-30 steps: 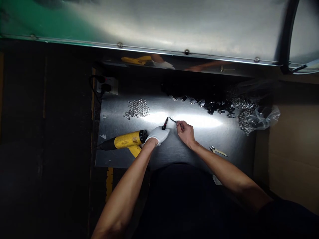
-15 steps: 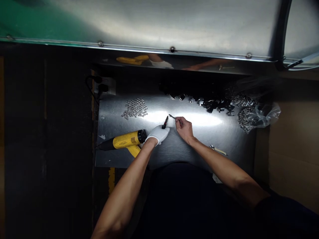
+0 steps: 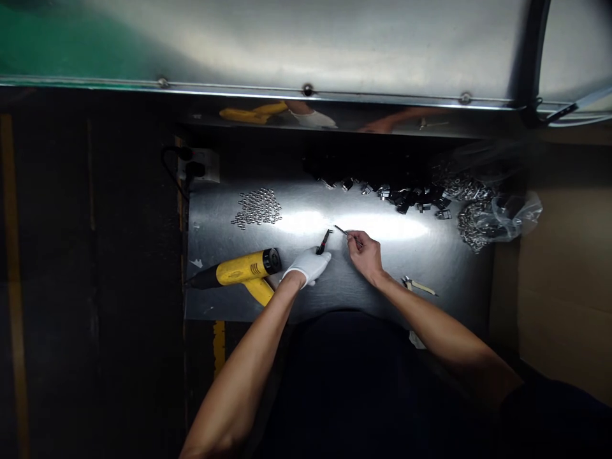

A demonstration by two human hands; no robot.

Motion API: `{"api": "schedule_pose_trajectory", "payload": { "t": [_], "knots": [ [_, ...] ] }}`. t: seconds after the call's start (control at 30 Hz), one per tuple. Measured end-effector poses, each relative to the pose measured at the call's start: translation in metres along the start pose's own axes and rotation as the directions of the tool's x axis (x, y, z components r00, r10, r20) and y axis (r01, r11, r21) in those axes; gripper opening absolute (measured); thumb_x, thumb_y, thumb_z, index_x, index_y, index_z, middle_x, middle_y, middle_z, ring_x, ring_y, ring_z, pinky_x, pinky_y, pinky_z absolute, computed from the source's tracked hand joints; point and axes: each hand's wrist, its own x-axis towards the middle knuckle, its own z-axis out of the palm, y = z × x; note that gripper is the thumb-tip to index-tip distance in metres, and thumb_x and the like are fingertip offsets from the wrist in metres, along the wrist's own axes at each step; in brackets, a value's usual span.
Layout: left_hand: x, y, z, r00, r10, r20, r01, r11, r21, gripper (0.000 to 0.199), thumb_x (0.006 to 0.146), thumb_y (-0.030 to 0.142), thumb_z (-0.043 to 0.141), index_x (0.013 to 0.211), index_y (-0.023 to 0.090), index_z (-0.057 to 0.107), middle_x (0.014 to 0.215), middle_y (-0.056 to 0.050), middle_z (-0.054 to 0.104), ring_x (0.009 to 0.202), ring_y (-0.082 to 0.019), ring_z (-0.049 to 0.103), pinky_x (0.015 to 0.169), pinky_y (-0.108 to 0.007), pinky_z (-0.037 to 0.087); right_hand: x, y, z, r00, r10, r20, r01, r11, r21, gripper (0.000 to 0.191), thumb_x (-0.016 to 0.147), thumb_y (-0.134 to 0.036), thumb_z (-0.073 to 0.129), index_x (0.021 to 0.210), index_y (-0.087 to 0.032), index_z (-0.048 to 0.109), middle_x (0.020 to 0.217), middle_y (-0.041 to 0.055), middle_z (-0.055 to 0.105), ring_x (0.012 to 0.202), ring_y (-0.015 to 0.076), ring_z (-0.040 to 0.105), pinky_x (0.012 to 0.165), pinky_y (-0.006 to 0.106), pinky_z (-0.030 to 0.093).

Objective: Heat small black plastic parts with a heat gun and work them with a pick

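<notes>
My left hand [image 3: 310,266], in a white glove, is closed around dark pliers with red on the handles [image 3: 324,242]. Their tip points up and to the right, with a tiny bright bit at it that is too small to name. Bare and closed, my right hand [image 3: 366,255] pinches a thin dark metal rod [image 3: 341,229] whose free end points left toward the pliers. A small gap separates the two tips. Both hands are just above the metal table [image 3: 344,299]. Left of them lies a neat patch of small shiny metal pieces [image 3: 259,207].
A yellow heat gun [image 3: 241,269] lies beside my left hand. Black parts with metal clips [image 3: 404,201] are heaped at the back. Metal rings [image 3: 473,229] spill from a plastic bag [image 3: 519,217] at right. Pale-handled cutters [image 3: 421,287] lie near my right forearm. A power strip [image 3: 208,164] sits back left.
Both hands have shifted a little to the right. The rod's tip has drawn away from the pliers' tip, and a tiny bright bit now shows at the pliers.
</notes>
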Motion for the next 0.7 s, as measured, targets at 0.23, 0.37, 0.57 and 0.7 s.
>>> {"api": "schedule_pose_trajectory", "payload": {
  "t": [0.23, 0.37, 0.57, 0.7],
  "knots": [
    [0.002, -0.005, 0.009, 0.994, 0.021, 0.107, -0.05, 0.96, 0.277, 0.038, 0.1, 0.039, 0.065, 0.131, 0.017, 0.063, 0.133, -0.01, 0.064, 0.113, -0.026, 0.066, 0.095, -0.046, 0.059, -0.03, 0.009, -0.001, 1.0, -0.012, 0.019, 0.012, 1.0, 0.012, 0.024, 0.102, -0.038, 0.065, 0.113, -0.018, 0.07, 0.105, 0.0049, 0.074, 0.085, 0.0181, 0.071, 0.078, 0.038, 0.062],
    [0.009, -0.001, 0.02, 0.987, 0.023, 0.156, -0.084, 0.916, 0.392, 0.038, 0.101, 0.041, 0.064, 0.129, 0.016, 0.063, 0.123, -0.01, 0.067, 0.102, -0.022, 0.069, 0.087, -0.042, 0.062, -0.033, 0.009, 0.001, 1.0, -0.004, 0.018, 0.004, 1.0, 0.01, 0.023, 0.103, -0.038, 0.064, 0.112, -0.018, 0.07, 0.103, 0.0046, 0.074, 0.083, 0.0177, 0.071, 0.079, 0.038, 0.062],
    [0.021, 0.003, 0.021, 0.985, 0.068, 0.158, -0.142, 0.84, 0.524, 0.045, 0.1, 0.049, 0.053, 0.131, 0.019, 0.064, 0.092, -0.007, 0.075, 0.073, -0.019, 0.07, 0.053, -0.026, 0.054, -0.029, 0.009, 0.002, 1.0, 0.023, 0.017, -0.023, 1.0, 0.0, 0.024, 0.102, -0.038, 0.065, 0.113, -0.017, 0.07, 0.104, 0.0048, 0.074, 0.085, 0.0185, 0.072, 0.08, 0.039, 0.062],
    [0.026, 0.006, 0.018, 0.986, 0.076, 0.148, -0.151, 0.785, 0.6, 0.048, 0.099, 0.051, 0.053, 0.134, 0.02, 0.064, 0.087, -0.007, 0.076, 0.072, -0.022, 0.072, 0.052, -0.028, 0.055, -0.026, 0.01, 0.003, 0.999, 0.025, 0.037, -0.025, 1.0, -0.005, 0.024, 0.103, -0.038, 0.064, 0.113, -0.018, 0.07, 0.104, 0.0048, 0.074, 0.086, 0.0186, 0.072, 0.081, 0.04, 0.062]
  ]
}}
